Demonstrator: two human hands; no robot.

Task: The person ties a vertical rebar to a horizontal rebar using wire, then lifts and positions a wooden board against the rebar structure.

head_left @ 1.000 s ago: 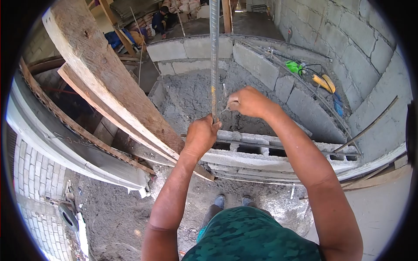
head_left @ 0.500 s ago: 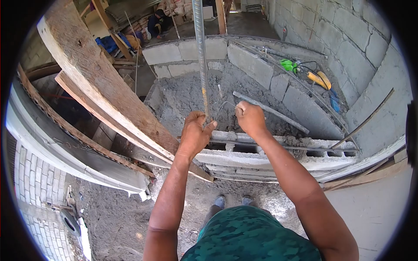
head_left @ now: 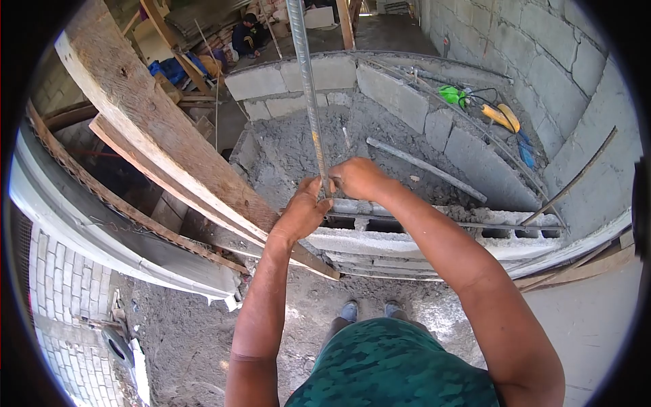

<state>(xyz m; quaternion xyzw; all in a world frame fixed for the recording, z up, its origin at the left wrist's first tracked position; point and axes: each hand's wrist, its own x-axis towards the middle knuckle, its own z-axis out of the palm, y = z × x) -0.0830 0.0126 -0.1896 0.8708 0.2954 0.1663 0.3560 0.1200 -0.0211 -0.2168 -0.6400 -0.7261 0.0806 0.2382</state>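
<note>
A tall upright steel rebar [head_left: 308, 88] rises from the hollow-block wall [head_left: 441, 247] in front of me. My left hand [head_left: 302, 214] is closed around its lower part, thumb toward the right. Right against the same bar, my right hand [head_left: 359, 179] is closed with fingers pinched. The thin tie wire it held a moment ago is now hidden by the fingers. Just below both hands, a horizontal rebar [head_left: 461, 224] lies along the top of the blocks, over their open cells.
Thick wooden planks [head_left: 169, 129] slant close by my left arm. Behind the wall lies rough mortar fill with a loose grey rod [head_left: 427, 169]. A yellow tool [head_left: 502, 117] and green item [head_left: 451, 95] rest at right. Another person [head_left: 247, 35] crouches far back.
My right hand has moved left with the tie wire, from beside the rebar to against it, meeting my left hand. The left hand has stayed at the bar.
</note>
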